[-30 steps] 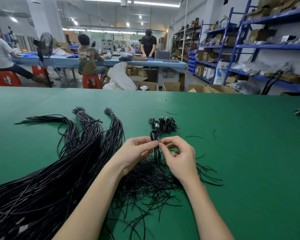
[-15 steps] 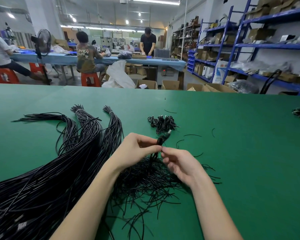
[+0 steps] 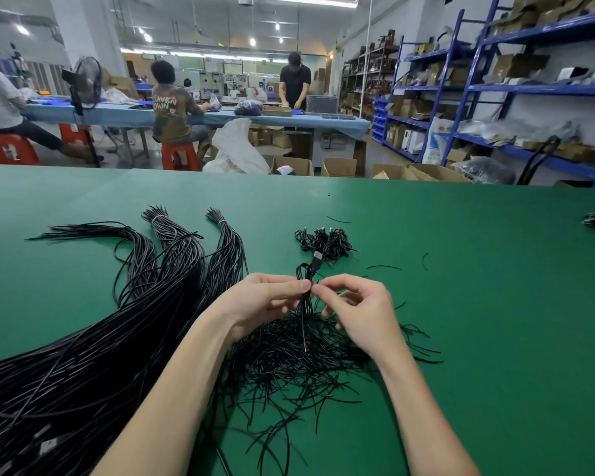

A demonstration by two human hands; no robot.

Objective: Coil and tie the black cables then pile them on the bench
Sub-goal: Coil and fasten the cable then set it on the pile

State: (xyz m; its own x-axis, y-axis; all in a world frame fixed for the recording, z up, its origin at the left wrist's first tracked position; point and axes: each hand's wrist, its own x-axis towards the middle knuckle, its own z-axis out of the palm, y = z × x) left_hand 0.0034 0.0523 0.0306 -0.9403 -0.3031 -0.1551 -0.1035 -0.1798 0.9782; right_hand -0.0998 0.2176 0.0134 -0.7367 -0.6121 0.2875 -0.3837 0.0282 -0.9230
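Black on green here: a coiled cable (image 3: 305,286) stands upright at the centre of the frame, its plug end poking up toward the small pile of tied coils (image 3: 325,241) just beyond on the counter (image 3: 478,304). The left hand (image 3: 265,300) has thumb and fingers curled round the coil's waist, pinching it closed. The right hand (image 3: 356,309) pinches in from the other side, fingertips at the same spot, seemingly working a thin tie; the tie itself is too fine to make out. The step looks like the binding twist. To do it well, the person should keep the left pinch firm so the loops stay stacked, and wind tight at the waist. Loose ties (image 3: 289,355) lie directly beneath; uncoiled cables (image 3: 117,338) fan across the left.
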